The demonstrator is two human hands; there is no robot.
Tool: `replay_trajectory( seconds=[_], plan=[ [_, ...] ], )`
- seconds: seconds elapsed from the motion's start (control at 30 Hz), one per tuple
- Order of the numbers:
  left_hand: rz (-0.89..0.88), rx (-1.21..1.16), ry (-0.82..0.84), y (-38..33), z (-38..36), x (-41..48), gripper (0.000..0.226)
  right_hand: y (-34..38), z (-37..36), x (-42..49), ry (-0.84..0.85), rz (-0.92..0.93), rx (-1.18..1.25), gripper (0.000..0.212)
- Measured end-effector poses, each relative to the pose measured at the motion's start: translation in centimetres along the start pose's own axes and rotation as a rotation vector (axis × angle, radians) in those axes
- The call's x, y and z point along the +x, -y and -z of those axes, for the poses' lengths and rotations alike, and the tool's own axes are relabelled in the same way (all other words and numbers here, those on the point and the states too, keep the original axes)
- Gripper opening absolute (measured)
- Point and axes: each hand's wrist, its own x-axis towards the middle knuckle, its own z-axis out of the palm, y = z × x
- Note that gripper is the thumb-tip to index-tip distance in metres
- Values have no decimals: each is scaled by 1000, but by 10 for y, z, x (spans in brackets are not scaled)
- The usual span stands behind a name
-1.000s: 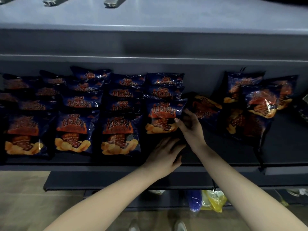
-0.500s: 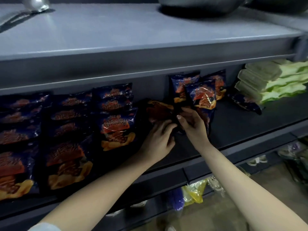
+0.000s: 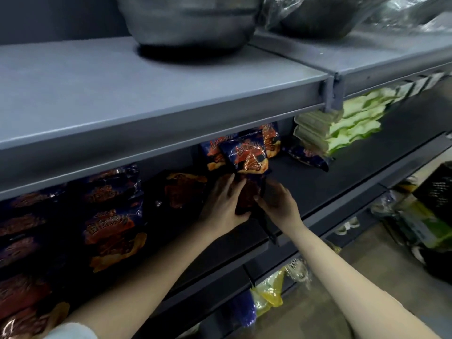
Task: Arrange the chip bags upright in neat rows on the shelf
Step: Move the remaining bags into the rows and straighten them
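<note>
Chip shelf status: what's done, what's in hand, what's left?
Done: the left-side rows look lined up. In hand: the left hand and right hand hold one dark chip bag. Left: the flat bag beside it, the leaning cluster behind, and a stray bag lying by the green packs. Probably past halfway.

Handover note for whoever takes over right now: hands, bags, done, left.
Hands: left hand and right hand both grip one dark chip bag at mid-shelf, just in front of the standing bags.
Done: rows of bags on the left look lined up.
Left: stand this bag, then the tipped bag to its left and the flat bag by the green packs.
</note>
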Motion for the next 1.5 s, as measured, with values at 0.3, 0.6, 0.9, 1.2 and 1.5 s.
replay_trajectory(
  seconds=[0.3,0.6,0.9,1.2,1.5],
  plan=[
    [66,71,198,-4,-25,4,81,4,-7,-10,152,-112,112,55],
    [55,33,159,-4,-23,-1,81,6,-15,-13,49,-120,276,50],
    [19,-106,22,2,-3,-16,75,8,8,-14,-45,-24,308,47],
    [118,-464,-182,4,61,-24,77,44,37,-24,106,248,147,51],
    [342,-1024,78,-3,92,-56,16,77,19,-42,112,566,65,43]
  ],
)
